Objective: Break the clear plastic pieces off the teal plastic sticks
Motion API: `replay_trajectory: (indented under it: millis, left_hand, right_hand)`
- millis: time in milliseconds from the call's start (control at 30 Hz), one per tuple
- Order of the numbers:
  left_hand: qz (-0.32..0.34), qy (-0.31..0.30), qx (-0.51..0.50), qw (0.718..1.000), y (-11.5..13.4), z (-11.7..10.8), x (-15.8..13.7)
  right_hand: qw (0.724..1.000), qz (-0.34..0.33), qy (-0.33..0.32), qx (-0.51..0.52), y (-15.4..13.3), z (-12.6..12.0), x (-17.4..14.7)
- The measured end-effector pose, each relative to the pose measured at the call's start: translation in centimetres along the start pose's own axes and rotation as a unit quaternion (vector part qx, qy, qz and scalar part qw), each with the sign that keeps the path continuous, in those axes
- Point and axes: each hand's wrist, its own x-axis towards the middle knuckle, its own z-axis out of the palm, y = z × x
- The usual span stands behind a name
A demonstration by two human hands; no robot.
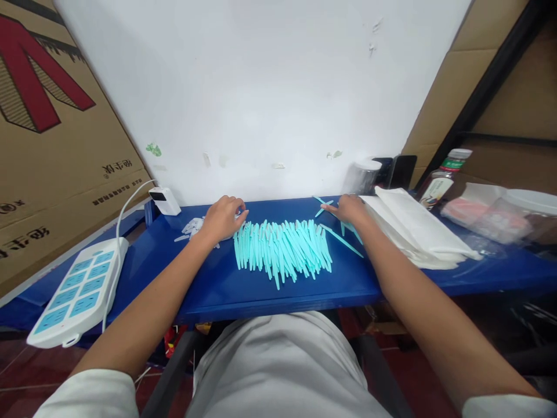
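A dense row of slim turquoise sticks with pale tips, looking like eyebrow razors [282, 249], lies side by side on the blue table [209, 293]. My left hand [223, 219] is at the row's left end, fingers curled and thumb close to the index finger; anything between them is too small to make out. Beneath and beside it are small translucent white plastic pieces [191, 227], partly hidden by the hand. On the right, my right hand [350, 210] reaches over a few loose turquoise razors [342, 239], thumb stretched out to the left and touching one. Its other fingers are partly hidden.
A white power strip [78, 293] and a small white device [165, 201] with a cable stand left. To the right are white bags [418, 229], a clear jar [364, 177], a bottle [444, 177] and a lidded tub [528, 215]. A white wall [278, 104] closes the back.
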Motion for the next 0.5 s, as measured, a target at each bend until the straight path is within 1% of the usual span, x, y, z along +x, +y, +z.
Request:
replay_trajectory:
  millis: [67, 133, 200, 267, 333, 500]
  left_hand:
    - [0.0, 0.001, 0.0, 1.0, 0.0, 0.1, 0.0]
    - [0.003, 0.0, -0.001, 1.0, 0.0, 0.2, 0.0]
    - [0.004, 0.001, -0.001, 1.0, 0.1, 0.3, 0.0]
    - [0.003, 0.002, 0.001, 1.0, 0.0, 0.4, 0.0]
    - [0.003, 0.002, 0.001, 1.0, 0.0, 0.5, 0.0]
    - [0.01, -0.001, -0.002, 1.0, 0.0, 0.5, 0.0]
  right_hand:
    - [0.999, 0.024, 0.019, 0.016, -0.7, 0.6, 0.3]
    - [0.998, 0.046, 0.023, 0.032, -1.5, 1.1, 0.5]
    - [0.998, 0.048, 0.024, 0.027, -2.3, 1.5, 0.6]
    - [0.999, 0.039, 0.03, 0.002, -2.7, 1.7, 0.6]
    - [0.999, 0.027, 0.02, -0.019, -2.8, 1.9, 0.7]
    - [0.998, -0.037, -0.048, -0.012, -1.7, 2.0, 1.8]
